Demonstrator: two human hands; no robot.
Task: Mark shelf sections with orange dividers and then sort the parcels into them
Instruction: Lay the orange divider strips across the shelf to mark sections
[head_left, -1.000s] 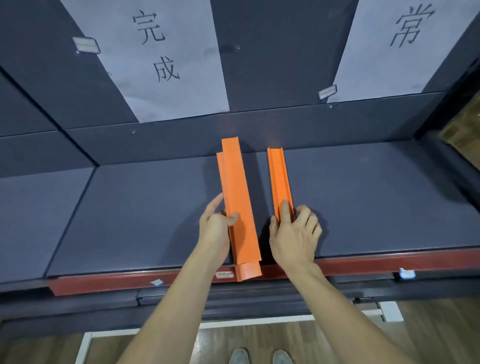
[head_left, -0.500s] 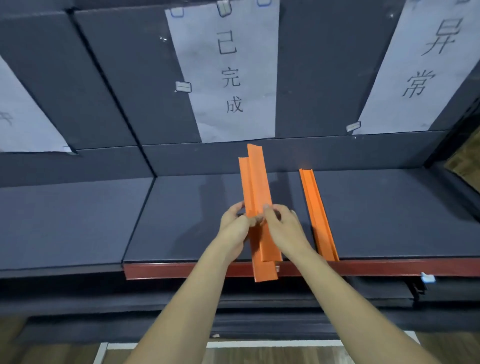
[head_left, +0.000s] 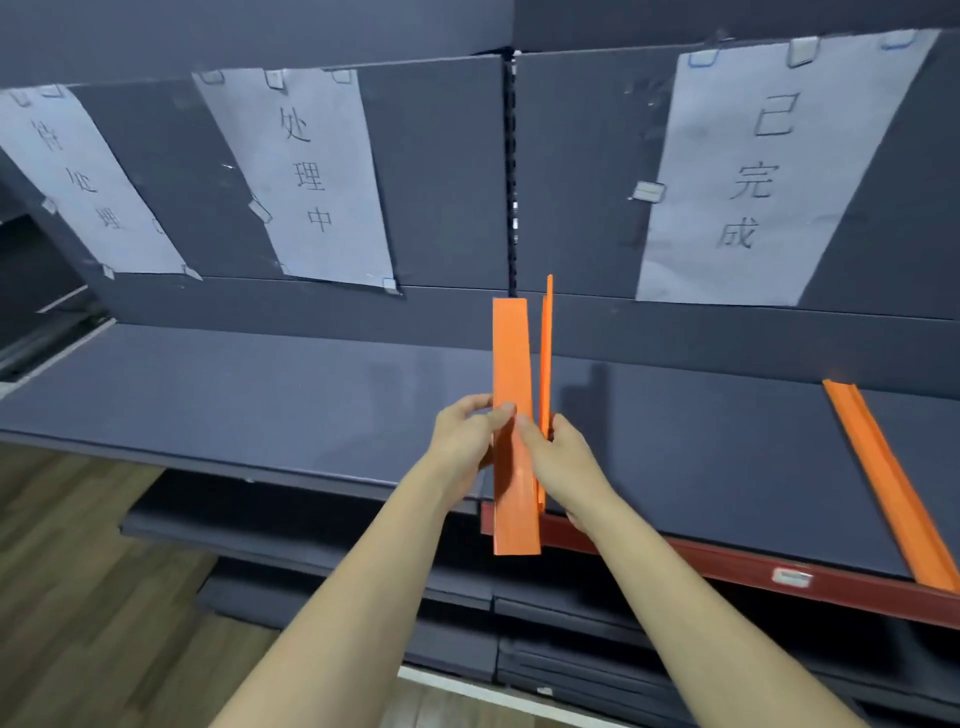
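Separating two orange dividers (head_left: 511, 415) at frame center: left hand (head_left: 462, 436) pinching the wide one, right hand (head_left: 563, 460) gripping the thin one beside it. Better peeling slowly, aiming at shelf (head_left: 260, 395) seam. Third divider (head_left: 888, 483) lying lower right.

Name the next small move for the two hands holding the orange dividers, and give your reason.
Probably pull the two held dividers apart, left hand and right hand taking one each. One divider already lies on the shelf right of the 已完成 sign; the stretch before the other signs shows none.
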